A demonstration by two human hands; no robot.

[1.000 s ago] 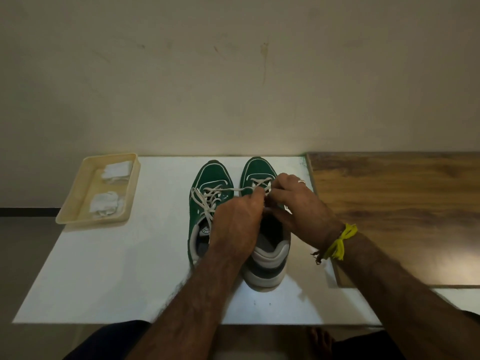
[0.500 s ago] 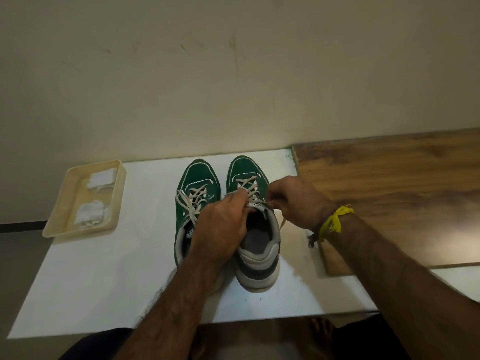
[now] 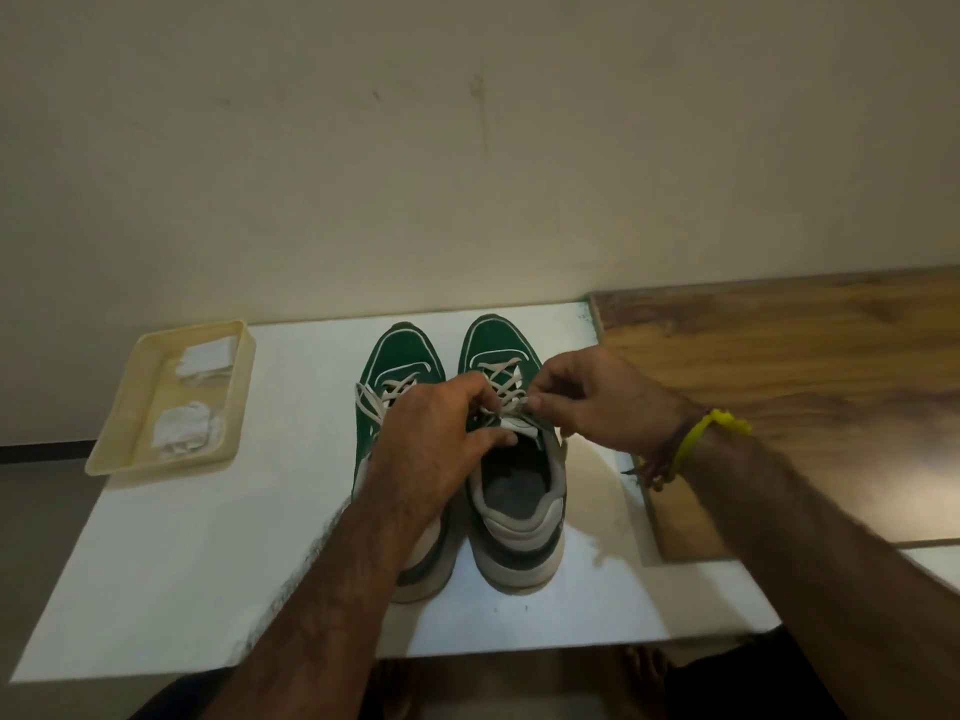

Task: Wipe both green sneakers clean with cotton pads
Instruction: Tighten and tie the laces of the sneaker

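While both sneakers [image 3: 511, 459] stand side by side at frame centre on the white board [image 3: 208, 563], the left hand [image 3: 441, 439] and right hand [image 3: 592, 402] each pinch the right sneaker's lace [image 3: 501, 402]. Cotton pads [image 3: 184, 433] lie in the tray [image 3: 119, 407], upper left.

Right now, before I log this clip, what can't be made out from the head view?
- Left sneaker: its opening and heel side are covered by the left hand and forearm.
- Right sneaker laces: where both hands pinch them, the fingers of the right hand hide the grip.
- Cotton pads in the tray: too small and dim to count, or to tell clean from used.
- Wooden board: cut off at the right edge.
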